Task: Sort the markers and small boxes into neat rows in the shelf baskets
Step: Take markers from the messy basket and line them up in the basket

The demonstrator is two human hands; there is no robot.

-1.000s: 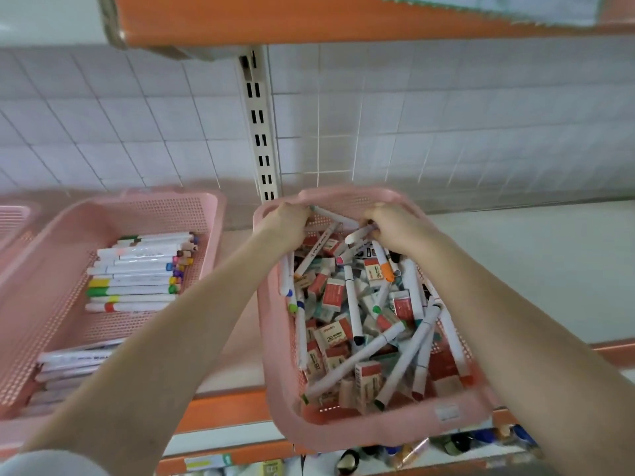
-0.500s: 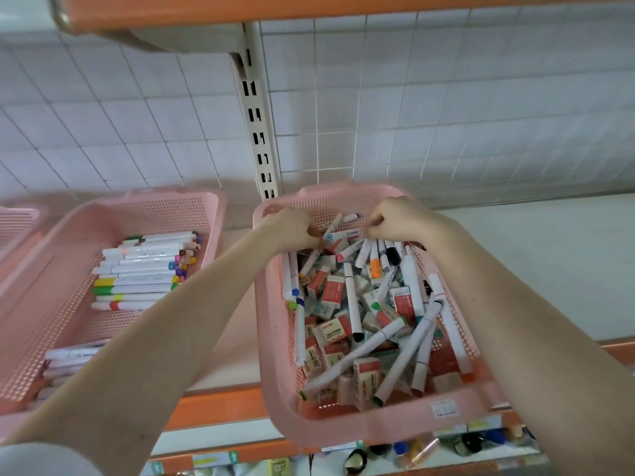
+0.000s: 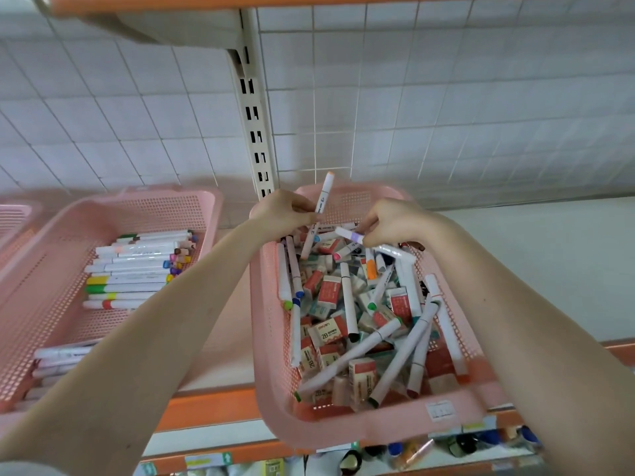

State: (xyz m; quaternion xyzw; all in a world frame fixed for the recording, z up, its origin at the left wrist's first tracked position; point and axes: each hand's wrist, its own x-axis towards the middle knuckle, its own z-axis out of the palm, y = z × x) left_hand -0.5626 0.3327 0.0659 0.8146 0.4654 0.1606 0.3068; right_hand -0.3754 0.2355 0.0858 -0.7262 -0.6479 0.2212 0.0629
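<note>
A pink basket (image 3: 343,431) in front of me holds a jumble of white markers and small red-and-cream boxes (image 3: 329,330). At its far end my left hand (image 3: 283,213) grips a white marker with an orange tip (image 3: 324,194), which stands nearly upright above the rim. Beside it my right hand (image 3: 395,223) pinches a white marker with a purple band (image 3: 348,233), lying roughly level over the pile. To the left, a second pink basket (image 3: 202,204) contains markers laid in neat rows (image 3: 137,266).
Both baskets sit on a pale shelf with an orange front edge (image 3: 213,407). A white grid back wall and a slotted upright (image 3: 256,132) rise behind. Bare shelf surface (image 3: 549,269) lies to the right. Small items sit on the shelf below (image 3: 464,444).
Both hands were digging at the far end of the pile. My left hand has lifted an orange-tipped marker upright, and my right hand has picked out a purple-banded marker.
</note>
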